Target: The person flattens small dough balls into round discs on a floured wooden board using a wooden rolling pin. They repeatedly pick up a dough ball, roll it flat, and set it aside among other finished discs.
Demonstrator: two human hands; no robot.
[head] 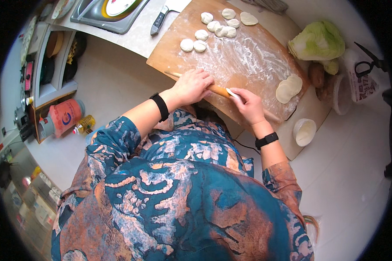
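Observation:
A wooden rolling pin (218,90) lies across the near edge of a floured wooden board (170,45). My left hand (192,85) rests on the pin, its fingers curled over it. Between the thumb and fingers of my right hand (248,104) is a small dough wrapper (234,94), its edge lifted beside the pin. Several flattened dough pieces (187,45) lie at the board's far left part, with one thin oval piece (249,18) beyond them. A fanned stack of round wrappers (289,89) sits at the board's right end. White flour streaks the middle of the board.
A knife (159,21) lies left of the board, near a steel sink (121,27). To the right are a napa cabbage (317,40), black scissors (367,63), a plastic bag (362,84) and a tub of flour (304,132). An oil bottle (85,124) stands at the left.

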